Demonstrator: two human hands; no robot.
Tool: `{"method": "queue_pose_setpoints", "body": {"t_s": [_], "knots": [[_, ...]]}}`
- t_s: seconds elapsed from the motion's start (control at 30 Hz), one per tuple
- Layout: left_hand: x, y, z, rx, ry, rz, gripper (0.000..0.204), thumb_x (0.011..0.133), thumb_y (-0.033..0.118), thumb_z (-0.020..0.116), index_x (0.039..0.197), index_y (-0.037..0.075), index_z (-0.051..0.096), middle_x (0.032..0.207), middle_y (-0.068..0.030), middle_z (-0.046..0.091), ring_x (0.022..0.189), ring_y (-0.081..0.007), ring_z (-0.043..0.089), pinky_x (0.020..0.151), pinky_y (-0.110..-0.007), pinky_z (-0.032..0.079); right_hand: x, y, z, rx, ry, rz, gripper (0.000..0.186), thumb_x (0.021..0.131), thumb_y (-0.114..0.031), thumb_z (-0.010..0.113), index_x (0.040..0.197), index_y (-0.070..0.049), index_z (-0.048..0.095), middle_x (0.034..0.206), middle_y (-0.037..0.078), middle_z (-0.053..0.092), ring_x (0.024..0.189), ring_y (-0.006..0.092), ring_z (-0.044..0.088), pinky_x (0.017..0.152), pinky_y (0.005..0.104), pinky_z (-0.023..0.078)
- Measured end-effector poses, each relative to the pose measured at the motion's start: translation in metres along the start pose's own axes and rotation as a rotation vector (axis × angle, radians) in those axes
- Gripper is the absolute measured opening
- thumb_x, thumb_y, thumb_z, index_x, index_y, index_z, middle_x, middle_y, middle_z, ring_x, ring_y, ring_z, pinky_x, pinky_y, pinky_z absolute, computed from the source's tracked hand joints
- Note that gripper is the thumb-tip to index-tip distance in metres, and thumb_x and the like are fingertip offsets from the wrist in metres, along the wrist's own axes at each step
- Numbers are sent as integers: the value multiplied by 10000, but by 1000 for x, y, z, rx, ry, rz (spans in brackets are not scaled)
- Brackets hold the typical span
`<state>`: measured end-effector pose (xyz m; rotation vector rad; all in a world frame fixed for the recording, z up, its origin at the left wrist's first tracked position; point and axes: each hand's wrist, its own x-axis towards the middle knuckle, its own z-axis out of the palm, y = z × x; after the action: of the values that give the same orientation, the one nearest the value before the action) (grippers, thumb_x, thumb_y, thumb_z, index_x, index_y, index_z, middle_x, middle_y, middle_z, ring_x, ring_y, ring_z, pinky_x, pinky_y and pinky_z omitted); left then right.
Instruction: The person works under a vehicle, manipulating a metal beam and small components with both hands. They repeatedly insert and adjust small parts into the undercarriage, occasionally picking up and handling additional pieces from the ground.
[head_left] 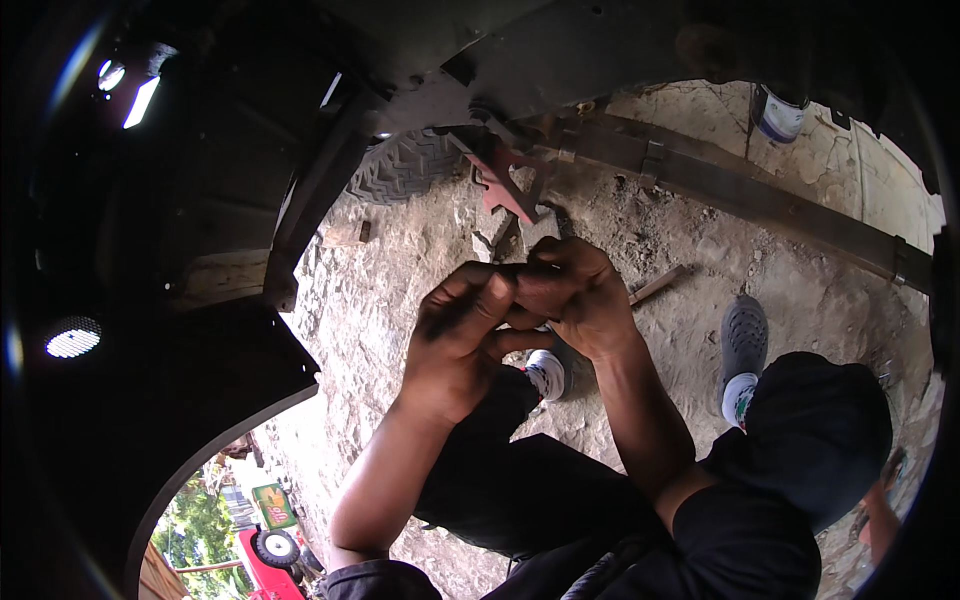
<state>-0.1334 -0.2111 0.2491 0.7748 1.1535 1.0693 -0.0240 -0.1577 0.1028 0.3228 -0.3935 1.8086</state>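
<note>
In the middle of the head view, my left hand (455, 335) and my right hand (582, 300) meet fingertip to fingertip. Both are closed in a pinch, with dark smudges on the fingers. Whatever may be between the fingertips is hidden or too small to make out. Just beyond them, a red metal stand (498, 182) rises near grey blocks (490, 238) on the ground. A thin stick (658, 285) lies to the right of my right hand.
Dark metal bodywork (150, 230) arches over the left and top. A treaded tyre (405, 168) stands behind the stand. A long metal beam (740, 190) crosses at the far right, near a tin (781, 116). Grey shoe (745, 338) on rough ground; a red wheeled vehicle (268, 565) lower left.
</note>
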Motion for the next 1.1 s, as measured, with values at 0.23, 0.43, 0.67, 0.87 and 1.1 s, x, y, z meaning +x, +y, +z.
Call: {"method": "queue_pose_setpoints", "body": {"t_s": [0.23, 0.43, 0.67, 0.87, 1.1], "knots": [[4, -6, -11, 61, -75, -2, 391, 1027, 362, 633, 1202, 13, 622, 1077, -146, 717, 900, -237, 688, 698, -330, 550, 5, -9, 8, -253, -125, -191, 478, 728, 140, 806, 1183, 33, 705, 1072, 132, 634, 893, 199, 683, 712, 305, 621], [4, 0, -8, 92, -118, 231, 278, 984, 105, 684, 1221, -41, 666, 1083, -162, 697, 979, -261, 713, 792, -400, 659, 6, -30, 17, -557, -69, -265, 260, 792, 101, 792, 1040, 33, 755, 1028, 159, 740, 950, 216, 733, 751, 299, 617], [0, 3, -5, 580, -80, 515, 322, 813, -131, 775, 1120, -58, 711, 1143, -171, 688, 1044, -245, 716, 926, -348, 621, 5, -51, 14, -984, -100, -381, 155, 823, 142, 739, 957, 64, 743, 1006, 218, 730, 931, 285, 761, 837, 356, 634], [-5, 6, 3, 683, -147, 576, 340, 760, -119, 819, 1079, -36, 739, 1137, -166, 701, 1016, -249, 725, 879, -332, 614, 8, -59, 14, -959, -196, -402, 160, 798, 149, 754, 933, 64, 746, 1004, 206, 742, 986, 286, 753, 898, 383, 611], [-2, 11, 12, 1014, -60, 843, 339, 688, -85, 864, 994, 42, 792, 1025, -109, 747, 928, -218, 727, 805, -316, 579, 9, -55, 22, -676, -174, -368, 266, 803, 128, 761, 1057, 51, 742, 1140, 207, 725, 1010, 276, 750, 849, 375, 619]]}}
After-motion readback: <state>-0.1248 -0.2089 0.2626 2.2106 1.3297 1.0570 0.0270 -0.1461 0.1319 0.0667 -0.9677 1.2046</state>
